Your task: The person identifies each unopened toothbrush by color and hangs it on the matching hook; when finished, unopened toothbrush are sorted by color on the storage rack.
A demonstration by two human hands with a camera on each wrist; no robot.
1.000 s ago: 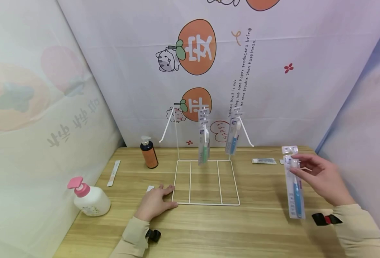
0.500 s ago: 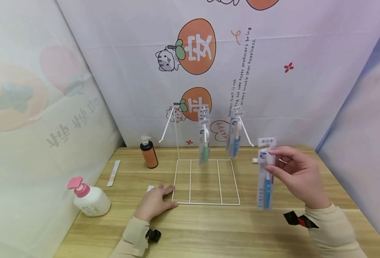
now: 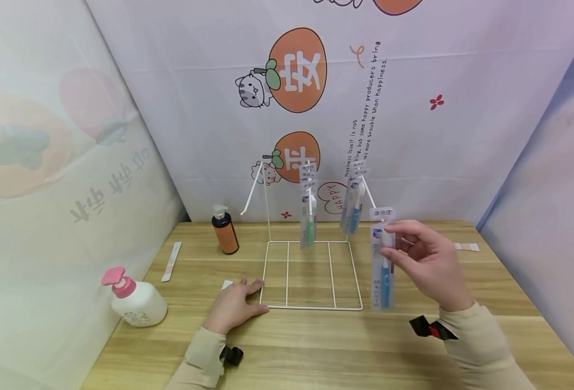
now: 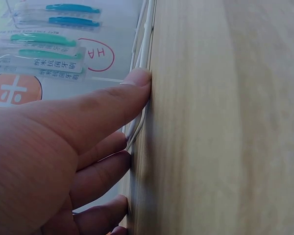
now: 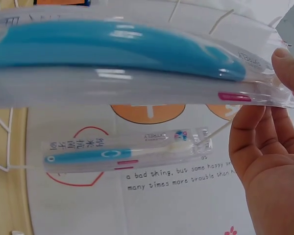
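My right hand (image 3: pixel 429 265) pinches a blue toothbrush in a clear blister pack (image 3: pixel 382 271) near its top, between thumb and fingers. The pack hangs upright right of the white wire rack (image 3: pixel 311 308), its top overlapping the end of the rack's right prong. Blue packaged toothbrushes (image 3: pixel 352 211) hang on that prong, and green ones (image 3: pixel 308 222) on the middle prong. The left prong (image 3: pixel 252 190) bears nothing. My left hand (image 3: pixel 234 310) rests at the rack's front left corner; in the left wrist view the thumb (image 4: pixel 137 78) lies against the base wire.
A dark pump bottle with an orange label (image 3: pixel 226 233) stands left of the rack, and a white pump bottle with a pink top (image 3: pixel 138 303) nearer. Flat slim packets lie at the left (image 3: pixel 171 262) and right (image 3: pixel 467 247). Printed cloth (image 3: pixel 219 135) surrounds the table.
My right hand has carried the packaged toothbrush leftward from the table's right side to the rack's right prong. The left hand has stayed at the rack's corner.
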